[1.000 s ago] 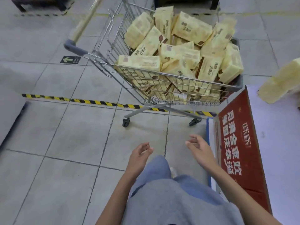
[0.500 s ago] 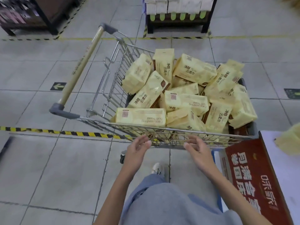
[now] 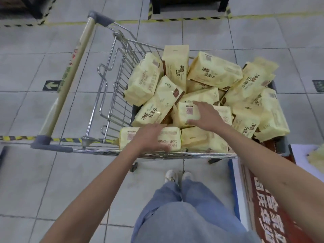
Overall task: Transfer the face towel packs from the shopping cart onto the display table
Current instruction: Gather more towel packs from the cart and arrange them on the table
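A wire shopping cart (image 3: 112, 95) stands in front of me, heaped with several pale yellow face towel packs (image 3: 213, 71). My left hand (image 3: 149, 137) lies flat on the pack (image 3: 126, 137) nearest the cart's front rim, fingers spread across its top. My right hand (image 3: 206, 116) rests on a neighbouring pack (image 3: 184, 113) a little deeper in the pile, its fingers reaching over the far edge and the thumb on the near side. Neither pack is lifted. The display table (image 3: 301, 151) shows at the right edge, with one yellow pack (image 3: 317, 158) on it.
A red banner (image 3: 273, 213) with white characters hangs down the table's side, beside my right arm. The cart's tan handle (image 3: 70, 79) sticks out to the left. Yellow-black floor tape (image 3: 15, 138) runs under the cart. A dark shelf base (image 3: 189, 6) stands beyond.
I have stepped up to the cart. Both hands have risen from near my legs, passed over the front rim and landed on two packs.
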Tool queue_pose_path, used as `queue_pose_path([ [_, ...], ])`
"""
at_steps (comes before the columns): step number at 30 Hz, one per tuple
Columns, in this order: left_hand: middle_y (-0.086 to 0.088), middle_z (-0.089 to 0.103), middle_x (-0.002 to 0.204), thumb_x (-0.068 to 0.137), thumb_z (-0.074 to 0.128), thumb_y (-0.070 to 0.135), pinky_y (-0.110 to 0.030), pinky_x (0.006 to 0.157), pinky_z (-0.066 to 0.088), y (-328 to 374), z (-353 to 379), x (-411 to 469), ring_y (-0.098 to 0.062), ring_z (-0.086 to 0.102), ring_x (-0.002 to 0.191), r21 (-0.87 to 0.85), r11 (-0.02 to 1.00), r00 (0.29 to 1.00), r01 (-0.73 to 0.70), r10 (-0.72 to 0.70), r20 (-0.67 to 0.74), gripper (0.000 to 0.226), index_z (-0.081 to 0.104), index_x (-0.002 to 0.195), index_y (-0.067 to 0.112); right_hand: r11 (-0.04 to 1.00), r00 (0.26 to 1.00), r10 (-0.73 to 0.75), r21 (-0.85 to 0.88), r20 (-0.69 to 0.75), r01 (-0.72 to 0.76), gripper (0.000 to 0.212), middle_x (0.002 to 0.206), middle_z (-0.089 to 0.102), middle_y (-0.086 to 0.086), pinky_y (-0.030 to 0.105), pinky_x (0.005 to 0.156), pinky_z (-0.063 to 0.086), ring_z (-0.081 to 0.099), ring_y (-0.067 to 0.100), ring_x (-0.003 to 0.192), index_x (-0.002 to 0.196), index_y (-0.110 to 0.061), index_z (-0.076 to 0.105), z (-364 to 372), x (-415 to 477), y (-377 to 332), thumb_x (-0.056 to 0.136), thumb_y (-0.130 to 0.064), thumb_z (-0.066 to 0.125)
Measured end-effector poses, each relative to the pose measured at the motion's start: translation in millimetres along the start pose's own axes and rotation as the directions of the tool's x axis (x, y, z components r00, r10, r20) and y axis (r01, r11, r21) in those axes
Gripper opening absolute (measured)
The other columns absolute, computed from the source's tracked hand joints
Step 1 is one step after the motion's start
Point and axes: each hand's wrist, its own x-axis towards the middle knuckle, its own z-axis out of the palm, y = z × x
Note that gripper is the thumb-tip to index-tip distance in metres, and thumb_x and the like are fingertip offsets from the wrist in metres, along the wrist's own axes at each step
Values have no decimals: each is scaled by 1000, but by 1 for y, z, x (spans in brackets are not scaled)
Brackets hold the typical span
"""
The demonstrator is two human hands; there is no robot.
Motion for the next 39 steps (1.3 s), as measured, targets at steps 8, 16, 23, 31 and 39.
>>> queue_pose_path([
  [8,4,57,127,52,60,85,-33,80,40,-13,4,24,-18,55,109,85,992,994,-95,90,54,105,33,139,34,941,998,-43,-335,38,53,108,146,34,11,57,111,13,30,32,135,146,-23,21,27,37,3,61,-67,71],
  [16,1,62,123,64,60,79,-32,78,40,-28,-15,59,-23,58,108,-102,995,991,-13,26,131,92,39,137,27,955,989,-132,-261,61,144,106,130,49,9,46,103,28,44,29,120,138,-19,34,21,55,16,53,-73,68],
  [23,5,58,128,56,73,72,-27,79,34,-27,-19,58,-18,55,110,-127,989,981,-69,90,169,100,39,138,26,971,985,-166,-185,-46,155,103,127,51,8,44,95,33,46,28,116,136,-14,38,11,52,23,56,-67,74],
  [31,0,55,133,56,75,68,-34,95,41,-37,-34,47,-21,51,118,-310,949,996,62,-41,77,103,39,142,23,984,964,-123,97,-235,150,99,125,53,5,35,91,37,48,23,112,134,-11,43,-28,24,29,55,-56,82],
  [39,-7,66,115,50,76,52,-45,76,58,-22,-83,14,-26,68,98,-890,437,911,-130,-302,-282,85,53,124,18,604,850,232,755,-473,255,85,107,57,-13,9,82,48,54,-15,96,118,-19,46,-83,-20,15,50,-49,87],
])
